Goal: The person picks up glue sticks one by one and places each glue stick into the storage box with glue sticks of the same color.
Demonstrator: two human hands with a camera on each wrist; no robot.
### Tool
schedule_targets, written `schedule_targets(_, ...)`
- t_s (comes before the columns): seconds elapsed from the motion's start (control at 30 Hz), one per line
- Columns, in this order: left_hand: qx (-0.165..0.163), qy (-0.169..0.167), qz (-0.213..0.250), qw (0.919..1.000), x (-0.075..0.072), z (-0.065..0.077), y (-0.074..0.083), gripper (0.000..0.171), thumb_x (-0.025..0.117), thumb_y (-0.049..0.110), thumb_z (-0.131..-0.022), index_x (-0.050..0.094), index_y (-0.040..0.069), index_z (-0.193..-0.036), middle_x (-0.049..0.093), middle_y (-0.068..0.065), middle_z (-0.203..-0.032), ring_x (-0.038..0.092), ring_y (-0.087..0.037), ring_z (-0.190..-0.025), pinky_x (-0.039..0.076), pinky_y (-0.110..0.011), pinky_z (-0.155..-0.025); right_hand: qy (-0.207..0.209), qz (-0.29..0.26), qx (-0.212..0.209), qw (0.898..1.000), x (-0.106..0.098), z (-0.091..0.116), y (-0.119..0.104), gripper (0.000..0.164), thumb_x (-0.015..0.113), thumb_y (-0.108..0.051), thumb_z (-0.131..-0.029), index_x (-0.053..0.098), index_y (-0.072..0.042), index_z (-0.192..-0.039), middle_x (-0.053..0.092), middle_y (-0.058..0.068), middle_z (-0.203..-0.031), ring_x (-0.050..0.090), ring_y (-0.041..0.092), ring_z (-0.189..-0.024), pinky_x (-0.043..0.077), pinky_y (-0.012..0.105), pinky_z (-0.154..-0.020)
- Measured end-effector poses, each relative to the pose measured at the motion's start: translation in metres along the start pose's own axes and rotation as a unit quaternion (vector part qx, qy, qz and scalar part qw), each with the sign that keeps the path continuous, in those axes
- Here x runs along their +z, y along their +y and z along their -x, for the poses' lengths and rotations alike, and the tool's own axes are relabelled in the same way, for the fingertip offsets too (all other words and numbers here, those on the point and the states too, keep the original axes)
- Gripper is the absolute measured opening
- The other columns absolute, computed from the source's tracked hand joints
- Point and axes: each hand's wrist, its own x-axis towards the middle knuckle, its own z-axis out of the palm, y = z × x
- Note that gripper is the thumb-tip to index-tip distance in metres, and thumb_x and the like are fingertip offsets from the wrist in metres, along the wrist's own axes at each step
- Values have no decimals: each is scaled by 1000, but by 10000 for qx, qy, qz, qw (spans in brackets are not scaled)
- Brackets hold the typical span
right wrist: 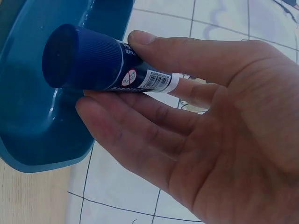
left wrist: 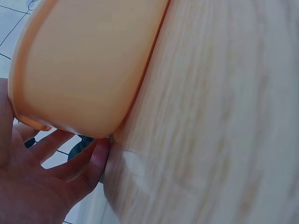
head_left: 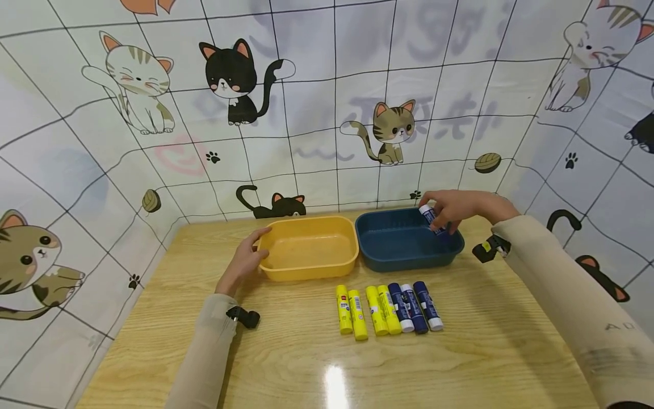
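Observation:
In my right hand (head_left: 449, 207), a dark blue glue stick (right wrist: 88, 60) with a white band at one end is pinched between thumb and fingers. It hangs tilted over the right end of the blue tray (head_left: 409, 264), its blue cap pointing toward the tray in the right wrist view. My left hand (head_left: 246, 258) holds the left end of the yellow tray (head_left: 309, 271), with the thumb at the rim and the fingertips (left wrist: 100, 151) against the end wall. Both trays stand side by side on the table.
In front of the trays lie several yellow glue sticks (head_left: 359, 315) and three blue glue sticks (head_left: 413, 309), roughly in a row. The wooden table (head_left: 286, 363) backs onto a wall covering (head_left: 306, 113) with printed cats and grid lines.

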Motion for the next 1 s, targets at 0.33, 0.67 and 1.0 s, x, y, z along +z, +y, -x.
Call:
schedule_targets(0.33,-18,-40,150,9999,0,0,-1,68,52,1,-93,40,12,-159,29,-20,-168,57,-48,-129,56,-34,-85,-269,-338,431,9981,-10,-18,14,74,66,-16,-100,21,3,-155,40,42,-147,60,46,-121,60,49,-89)
schedule_targets(0.67,-38,-16,171,9998,0,0,1,69,52,1,-93,41,14,-159,31,-19,-167,58,-44,-125,55,-31,-82,-322,-478,799,9951,-11,-26,18,69,63,-12,-101,23,4,-154,60,30,-130,69,35,-108,60,45,-90)
schedule_targets(1.0,-42,-10,142,9999,-1,0,0,68,52,1,-93,42,14,-159,29,-18,-168,59,-41,-122,55,-31,-83,-495,-202,1225,9910,-5,-45,16,75,62,-6,-99,17,8,-158,56,36,-137,69,40,-114,61,41,-87)
